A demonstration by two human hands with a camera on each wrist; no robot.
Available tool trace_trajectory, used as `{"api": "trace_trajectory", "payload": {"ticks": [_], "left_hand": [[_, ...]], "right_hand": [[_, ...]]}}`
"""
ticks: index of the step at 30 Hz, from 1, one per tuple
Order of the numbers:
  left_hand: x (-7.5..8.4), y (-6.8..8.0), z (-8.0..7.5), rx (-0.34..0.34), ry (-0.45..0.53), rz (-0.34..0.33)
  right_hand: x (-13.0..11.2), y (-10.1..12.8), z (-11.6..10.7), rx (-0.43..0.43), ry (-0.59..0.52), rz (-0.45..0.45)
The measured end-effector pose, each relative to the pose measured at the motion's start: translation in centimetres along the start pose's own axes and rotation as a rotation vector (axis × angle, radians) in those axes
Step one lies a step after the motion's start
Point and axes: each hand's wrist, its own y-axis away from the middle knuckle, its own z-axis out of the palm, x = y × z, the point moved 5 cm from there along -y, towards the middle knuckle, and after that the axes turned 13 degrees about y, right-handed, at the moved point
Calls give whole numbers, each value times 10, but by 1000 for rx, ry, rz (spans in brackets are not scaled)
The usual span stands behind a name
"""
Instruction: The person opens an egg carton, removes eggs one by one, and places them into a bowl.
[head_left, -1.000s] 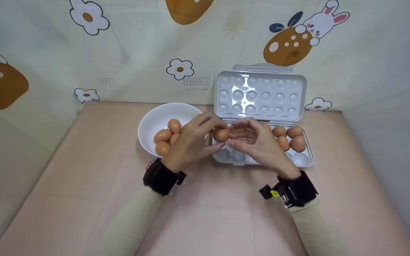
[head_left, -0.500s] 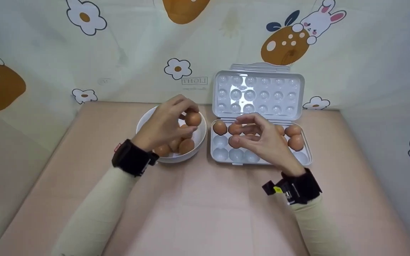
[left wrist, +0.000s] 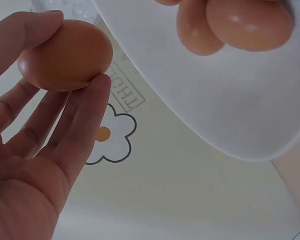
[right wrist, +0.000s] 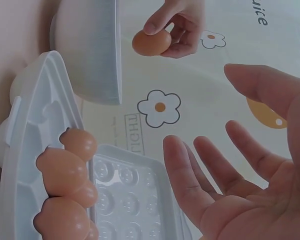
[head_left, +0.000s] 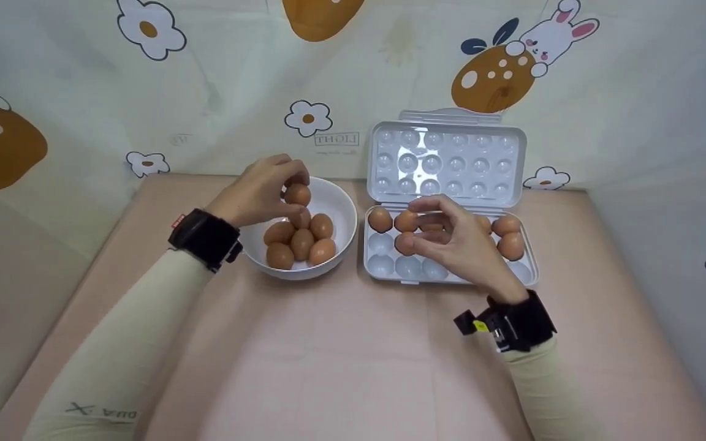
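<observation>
My left hand pinches a brown egg between thumb and fingertips, held up over the back of the white bowl. In the left wrist view the egg sits clear of the bowl's rim. Several brown eggs lie in the bowl. My right hand hovers above the egg box, fingers apart and loosely bent, with nothing in its grasp. The right wrist view shows that hand beside the eggs seated in the box. It hides part of the box in the head view.
The box's clear dimpled lid stands raised against the patterned backdrop. Bare hollows show along the box's front and left. Pinkish cloth covers the table. The bowl stands just left of the box.
My left hand has carried the egg leftward, from beside the right hand over the box to above the bowl. The right hand has stayed almost in place over the box.
</observation>
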Motion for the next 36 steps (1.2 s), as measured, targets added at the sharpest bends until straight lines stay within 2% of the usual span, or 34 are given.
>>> {"api": "trace_trajectory", "payload": {"ticks": [6,15,25,29,36], "left_hand": [[-17,-6,1,-53,-26,-87],[-38,-9,5,-110,-91,-160],[-52,-8,10,-147,-84,-265],[-53,-8,11,-147,-80,-272],[-54,-10,14,-154,-126,-240]], "right_hand": [[1,-1,0,3,7,-19],[1,-1,2,-3,-19,-10],[1,-1,2,5,36,-15],[-1,-1,2,8,44,-16],[0,-2,3,2,32,-9]]}}
